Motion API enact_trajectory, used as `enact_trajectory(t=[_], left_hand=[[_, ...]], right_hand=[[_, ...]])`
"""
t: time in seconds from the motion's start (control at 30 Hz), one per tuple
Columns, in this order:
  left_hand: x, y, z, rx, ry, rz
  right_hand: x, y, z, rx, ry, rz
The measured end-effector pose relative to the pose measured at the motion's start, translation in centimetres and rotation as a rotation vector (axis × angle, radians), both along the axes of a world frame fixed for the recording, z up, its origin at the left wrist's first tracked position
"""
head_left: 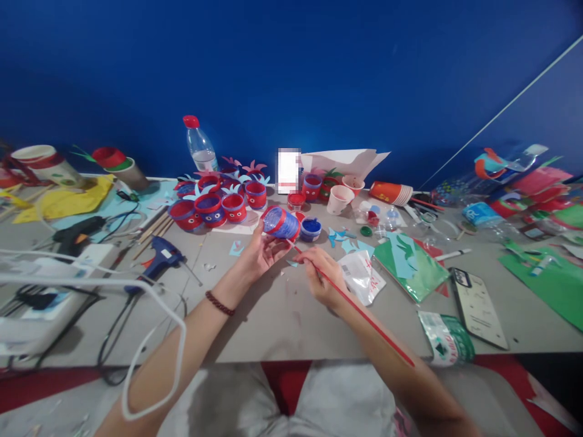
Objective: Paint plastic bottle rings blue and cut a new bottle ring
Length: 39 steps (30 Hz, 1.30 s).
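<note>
Hands grasp the cup [283, 223] in the left [259, 256], tilted toward the brush [364, 315] the right [324, 280] grips.

The fingers of the right hand [324, 276] cover part of the red brush [367, 321], and its tip is too small to show whether it touches the blue-and-red container [281, 223]. That container hides part of the left hand [262, 255]. Pixelation obscures a bright white object [288, 171] near the wall. Front cups [210, 210] partly block those behind. Print on the white packet [363, 276] is illegible. The left edge cuts off the power strip [45, 315]; the right edge crops the green sheet [551, 285].
</note>
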<state>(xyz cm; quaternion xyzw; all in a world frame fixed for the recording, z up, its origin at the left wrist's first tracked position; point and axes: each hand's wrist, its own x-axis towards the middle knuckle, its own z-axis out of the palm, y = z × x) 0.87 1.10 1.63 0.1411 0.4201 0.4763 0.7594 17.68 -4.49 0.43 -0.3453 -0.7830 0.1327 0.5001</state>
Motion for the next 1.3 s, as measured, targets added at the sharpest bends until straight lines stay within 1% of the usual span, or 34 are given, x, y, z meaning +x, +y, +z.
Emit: enact_trajectory(t=[0.17,0.3,0.43,0.53,0.67,0.77,0.97,1.07,1.23,1.3], left_hand=[[-0.2,0.1,-0.3,0.012,0.006,0.0],[-0.1,0.0,0.2,0.011,0.016,0.014],[0.1,-0.1,0.7,0.013,0.026,0.025],[0.2,-0.2,0.7,0.018,0.025,0.021],[0.1,0.0,0.3,0.025,0.017,0.033],[0.0,0.2,-0.1,0.016,0.02,0.062],[0.1,0.5,-0.3,-0.009,0.027,0.056],[0.0,0.4,-0.3,-0.019,0.042,0.041],[-0.2,0.2,-0.1,0.007,0.031,0.007],[-0.3,0.2,0.0,0.009,0.021,0.001]], right_hand=[[0.1,0.0,0.1,0.018,0.054,-0.044],[0.3,0.2,0.3,0.076,0.084,-0.103],[0.7,0.4,0.0,0.05,0.1,-0.145],[0.6,0.3,-0.4,0.008,0.087,-0.125],[0.1,0.0,-0.7,-0.031,0.04,-0.066],[-0.1,-0.1,-0.7,-0.02,-0.002,-0.02],[-0.3,0.0,-0.6,0.023,-0.04,0.074],[-0.2,0.1,-0.2,0.043,-0.043,0.059],[0.0,0.1,0.4,0.02,0.01,0.0],[0.1,0.1,0.5,0.051,0.028,-0.015]])
